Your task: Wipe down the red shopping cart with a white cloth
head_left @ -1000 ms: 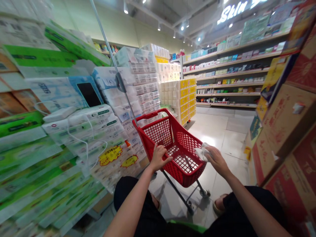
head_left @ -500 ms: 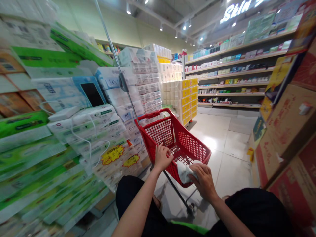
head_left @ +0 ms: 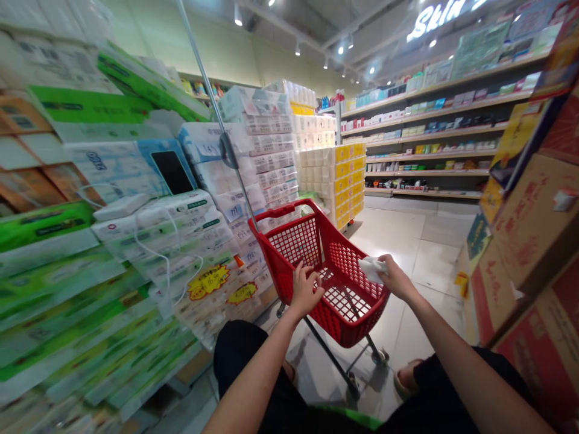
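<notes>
A small red shopping cart [head_left: 289, 283] with perforated sides stands between my legs. My left hand [head_left: 307, 290] is over its near left rim, fingers bent and apart; whether they touch the plastic I cannot tell. Pinched in my right hand [head_left: 395, 277] is a crumpled white cloth or tissue [head_left: 373, 269], at the cart's right rim. The basket floor shows through as a white-looking grid. A grey metal pole [head_left: 203, 78] rises from the cart's far left corner.
Stacked tissue packs [head_left: 203, 223] line the left side, with a phone [head_left: 172, 172] and a white cable on them. Cardboard boxes [head_left: 529, 223] rise on the right. Stocked shelves [head_left: 429, 132] stand at the back beyond the tiled floor [head_left: 407, 223].
My right hand has lifted the white cloth from the cart's near side up and right to its right rim. My left hand has shifted slightly, staying by the near left rim.
</notes>
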`<action>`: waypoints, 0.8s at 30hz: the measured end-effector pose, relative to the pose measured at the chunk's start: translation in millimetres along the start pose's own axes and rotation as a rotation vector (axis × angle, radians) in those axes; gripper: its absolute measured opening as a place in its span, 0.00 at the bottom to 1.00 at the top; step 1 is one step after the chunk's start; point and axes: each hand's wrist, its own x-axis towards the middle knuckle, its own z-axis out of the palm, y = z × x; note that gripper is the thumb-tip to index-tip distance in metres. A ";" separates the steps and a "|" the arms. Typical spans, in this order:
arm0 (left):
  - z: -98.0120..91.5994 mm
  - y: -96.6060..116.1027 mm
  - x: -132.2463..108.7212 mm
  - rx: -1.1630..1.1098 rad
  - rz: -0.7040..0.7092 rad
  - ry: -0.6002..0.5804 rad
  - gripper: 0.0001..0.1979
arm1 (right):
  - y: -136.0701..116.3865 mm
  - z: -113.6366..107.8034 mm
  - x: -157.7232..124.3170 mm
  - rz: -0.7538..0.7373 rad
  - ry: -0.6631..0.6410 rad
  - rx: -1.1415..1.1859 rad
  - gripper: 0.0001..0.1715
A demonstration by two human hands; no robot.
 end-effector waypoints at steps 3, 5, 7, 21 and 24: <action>0.4 0.3 3.0 -0.009 0.002 -0.004 0.05 | -8.1 -4.5 -2.3 0.037 -0.028 -0.131 0.14; -1.4 -2.2 5.0 -0.007 0.008 -0.026 0.05 | -11.3 -7.1 -10.6 0.049 -0.019 -0.179 0.14; -6.3 -8.4 7.3 -0.006 0.026 -0.060 0.05 | -15.3 -9.8 -21.4 0.057 -0.011 -0.230 0.14; -33.3 37.2 -4.0 0.186 0.069 -0.382 0.19 | -87.2 13.1 -92.9 -0.233 0.043 0.044 0.22; -12.2 72.7 -31.2 0.219 0.042 -0.473 0.30 | -86.2 20.6 -89.9 -0.343 0.034 0.080 0.24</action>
